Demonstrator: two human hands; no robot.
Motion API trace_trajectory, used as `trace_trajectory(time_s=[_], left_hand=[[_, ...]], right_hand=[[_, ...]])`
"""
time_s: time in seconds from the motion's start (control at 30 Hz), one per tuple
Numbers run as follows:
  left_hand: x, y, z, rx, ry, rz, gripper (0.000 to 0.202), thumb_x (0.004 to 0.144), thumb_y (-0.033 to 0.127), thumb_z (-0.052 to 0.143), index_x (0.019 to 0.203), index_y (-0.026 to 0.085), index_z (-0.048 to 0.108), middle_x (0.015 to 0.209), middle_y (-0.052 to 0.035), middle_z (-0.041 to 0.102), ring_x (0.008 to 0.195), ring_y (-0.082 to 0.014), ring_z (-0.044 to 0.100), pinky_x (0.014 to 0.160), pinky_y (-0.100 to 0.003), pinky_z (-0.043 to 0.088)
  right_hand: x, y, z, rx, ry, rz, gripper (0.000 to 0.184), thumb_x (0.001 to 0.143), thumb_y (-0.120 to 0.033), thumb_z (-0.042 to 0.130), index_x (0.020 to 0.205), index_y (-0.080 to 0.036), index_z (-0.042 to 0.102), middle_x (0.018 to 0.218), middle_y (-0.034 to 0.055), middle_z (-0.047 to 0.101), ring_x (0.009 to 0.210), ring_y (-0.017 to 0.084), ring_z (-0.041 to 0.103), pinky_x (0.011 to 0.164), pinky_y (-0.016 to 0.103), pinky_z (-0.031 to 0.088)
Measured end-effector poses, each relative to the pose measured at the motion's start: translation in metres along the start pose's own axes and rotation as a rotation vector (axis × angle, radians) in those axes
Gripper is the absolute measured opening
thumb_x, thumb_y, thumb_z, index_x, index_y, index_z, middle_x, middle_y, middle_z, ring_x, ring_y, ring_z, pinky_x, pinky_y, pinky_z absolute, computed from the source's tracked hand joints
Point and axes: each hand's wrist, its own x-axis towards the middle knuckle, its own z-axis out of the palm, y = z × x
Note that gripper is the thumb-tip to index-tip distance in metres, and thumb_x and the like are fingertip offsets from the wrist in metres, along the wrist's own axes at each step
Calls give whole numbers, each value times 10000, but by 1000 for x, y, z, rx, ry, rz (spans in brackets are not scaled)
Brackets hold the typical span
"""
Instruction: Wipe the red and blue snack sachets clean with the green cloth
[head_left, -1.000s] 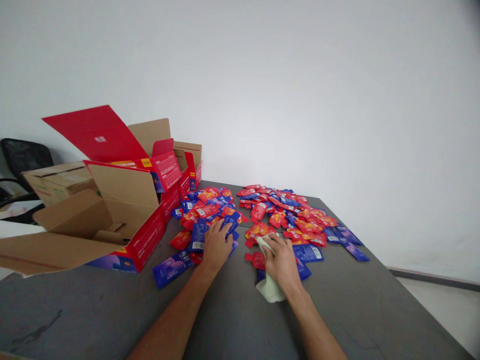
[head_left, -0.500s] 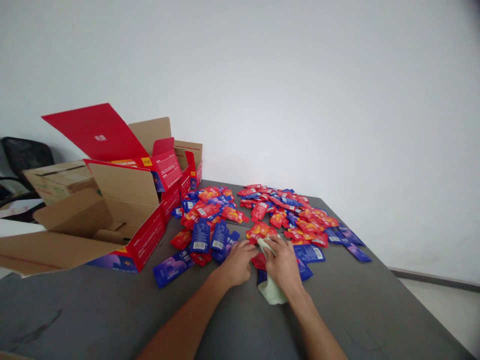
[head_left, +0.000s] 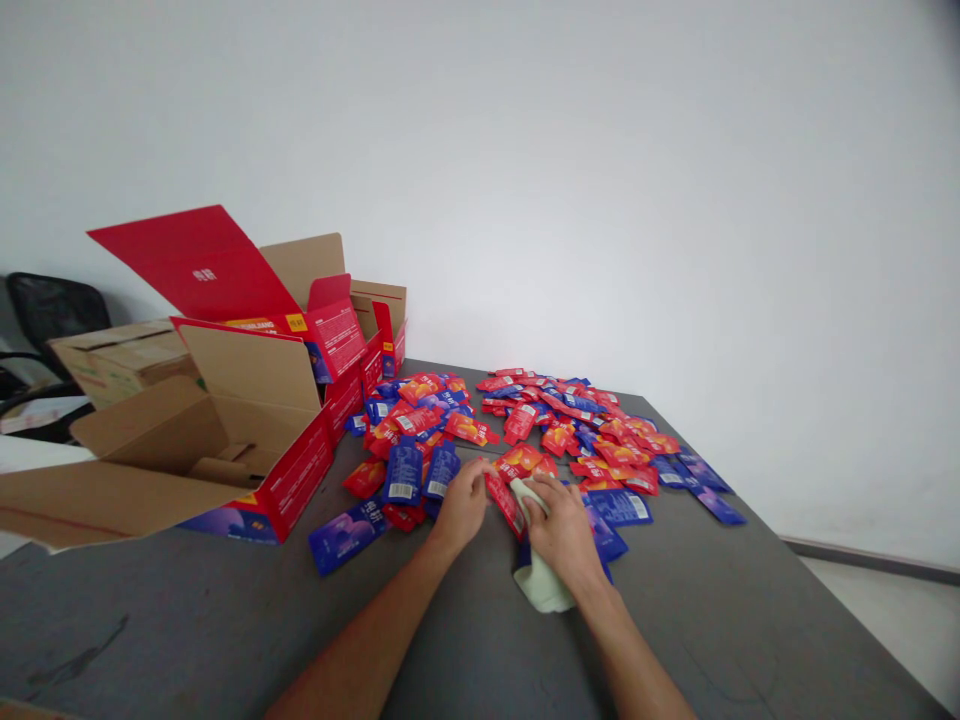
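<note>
My left hand (head_left: 461, 505) pinches the top end of a red sachet (head_left: 504, 503) that stands tilted off the dark grey table (head_left: 225, 610). My right hand (head_left: 561, 532) is closed on a pale green cloth (head_left: 538, 582) and presses it against that sachet. A heap of red and blue sachets (head_left: 585, 435) lies just beyond my hands. A second heap (head_left: 416, 425) lies to the left of them. A blue sachet (head_left: 345, 533) lies apart near the box.
An open red and blue carton (head_left: 247, 440) with raised flaps stands at the left of the table, with more open cartons (head_left: 375, 330) behind it. A brown cardboard box (head_left: 112, 360) and a black chair (head_left: 52, 320) are at far left. A white wall rises behind.
My left hand left the blue sachets at the left heap, moved right and took hold of a red sachet. My right hand stayed on the cloth, now against that sachet.
</note>
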Motion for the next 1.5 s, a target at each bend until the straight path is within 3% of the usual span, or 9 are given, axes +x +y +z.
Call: trace_trajectory(time_s=[0.1,0.23,0.43,0.57,0.7,0.9,1.17,1.37,1.5], left_hand=[[-2,7,0,-203,26,-158,148,828,332,598,859,215,682,921,-46,654,779,-188,605,666,-295,527],[-4,16,0,-407,53,-247,242,798,375,665,987,223,665,850,-8,654,679,-140,594,571,-228,482],[-3,19,8,-739,60,-298,340,785,384,727,1042,173,659,923,-47,711,809,-172,669,764,-291,524],[-6,25,14,-891,-107,-385,412,891,500,555,1056,141,673,997,-113,725,953,-245,677,870,-374,525],[-10,31,11,-917,-272,-403,383,918,427,497,1077,132,682,1022,-125,727,989,-257,675,892,-389,518],[-8,24,0,-778,-243,-518,392,905,465,572,990,105,700,939,-125,736,837,-219,693,714,-295,531],[-12,12,4,-682,-363,-620,449,888,517,578,1098,135,681,901,-103,736,631,-188,662,587,-308,527],[2,17,-1,-882,-299,-565,274,880,330,539,876,103,692,788,-90,722,730,-187,679,675,-262,511],[6,19,-5,-921,-344,-595,234,794,262,511,778,97,676,720,-93,697,720,-208,667,649,-277,500]], right_hand=[[-2,-12,1,76,-34,-29,276,876,-165,568,1088,-242,726,1166,80,708,1106,269,624,973,464,445],[-7,-29,3,158,-64,-55,291,895,-181,558,1131,-256,711,1233,76,676,1140,271,608,1021,494,434],[-10,-40,8,233,19,-81,288,923,-230,553,1170,-262,696,1278,89,643,1151,258,600,998,465,474],[-9,-39,11,233,105,-53,286,946,-269,535,1187,-254,689,1294,101,628,1172,259,586,1008,465,468],[-10,-40,7,185,118,-84,311,956,-254,510,1221,-253,673,1326,103,603,1185,272,559,1015,493,447],[-8,-49,-11,134,-105,-271,415,931,-152,487,1271,-335,640,1380,25,575,1052,238,564,904,423,495],[-2,-30,-11,76,133,-134,327,941,-216,509,1216,-254,681,1352,77,597,1088,264,533,946,459,460],[-9,-60,-15,130,-154,-308,390,914,-134,518,1210,-335,674,1341,13,605,1081,241,536,914,401,480],[-13,-68,-14,195,-197,-315,401,893,-108,533,1190,-332,684,1303,16,629,1096,252,531,915,410,489]])
